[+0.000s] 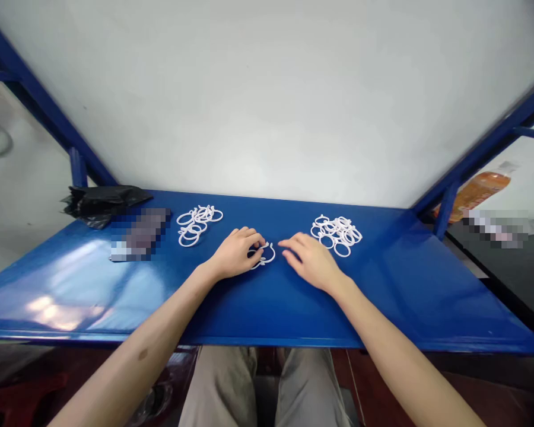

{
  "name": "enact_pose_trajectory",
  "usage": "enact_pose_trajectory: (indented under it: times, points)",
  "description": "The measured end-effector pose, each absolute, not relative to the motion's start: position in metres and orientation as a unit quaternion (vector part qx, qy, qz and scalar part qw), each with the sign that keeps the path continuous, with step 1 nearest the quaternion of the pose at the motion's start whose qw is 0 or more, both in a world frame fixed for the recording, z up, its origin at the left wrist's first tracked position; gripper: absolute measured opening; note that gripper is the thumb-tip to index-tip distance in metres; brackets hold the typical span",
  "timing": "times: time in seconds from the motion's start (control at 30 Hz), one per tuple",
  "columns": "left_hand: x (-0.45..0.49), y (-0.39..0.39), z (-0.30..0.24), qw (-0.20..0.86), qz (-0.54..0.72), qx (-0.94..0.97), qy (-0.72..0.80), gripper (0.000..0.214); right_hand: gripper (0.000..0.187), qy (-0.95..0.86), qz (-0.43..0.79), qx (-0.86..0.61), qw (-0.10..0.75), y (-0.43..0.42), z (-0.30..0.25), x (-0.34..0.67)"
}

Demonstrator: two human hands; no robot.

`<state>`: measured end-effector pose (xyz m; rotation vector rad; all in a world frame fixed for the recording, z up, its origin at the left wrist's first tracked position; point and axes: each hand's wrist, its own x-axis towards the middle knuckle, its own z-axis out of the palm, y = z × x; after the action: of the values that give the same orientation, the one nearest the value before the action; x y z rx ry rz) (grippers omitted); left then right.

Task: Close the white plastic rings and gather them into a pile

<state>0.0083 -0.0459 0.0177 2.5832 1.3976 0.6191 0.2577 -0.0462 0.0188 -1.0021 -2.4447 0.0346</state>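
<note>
Near the middle of the blue table (267,314), my left hand (237,252) has its thumb and fingers closed on a white plastic curtain ring (274,256) with small knobs at its gap. Part of another ring (253,268) shows under the thumb; my fingers hide the rest. To the right of these, my right hand (314,260) is held with thumb and forefinger apart and nothing between them, its fingertips a short way from the ring. A loose pile of similar rings (342,250) lies beyond my right hand. Several more rings (189,238) lie beyond my left hand.
A black plastic bag (107,201) and a dark, blurred flat object (145,231) lie on the table's left. Blue frame bars (447,207) rise at both sides, with a pale wall (267,107) behind. An orange drink bottle (480,193) is outside the right bar.
</note>
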Motion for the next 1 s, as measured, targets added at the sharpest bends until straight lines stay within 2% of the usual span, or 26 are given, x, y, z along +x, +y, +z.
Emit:
enact_pose_trajectory:
  times: [0.13,0.43,0.73,1.0]
  points:
    - [0.009,-0.041,0.010,0.081,0.227,0.860,0.449,0.018,0.025,-0.930,-0.020,-0.326,0.168,-0.054,0.013,0.241]
    - [0.002,-0.035,0.006,0.145,0.245,0.857,0.429,0.017,0.020,-0.919,-0.037,-0.363,0.152,-0.052,0.014,0.243]
    - [-0.001,-0.034,0.004,0.101,0.250,0.849,0.454,0.022,0.021,-0.890,-0.039,-0.422,0.170,-0.048,0.015,0.250]
    - [0.013,-0.043,0.009,0.051,0.299,0.828,0.472,0.026,0.024,-0.903,-0.036,-0.364,0.227,-0.051,0.012,0.245]
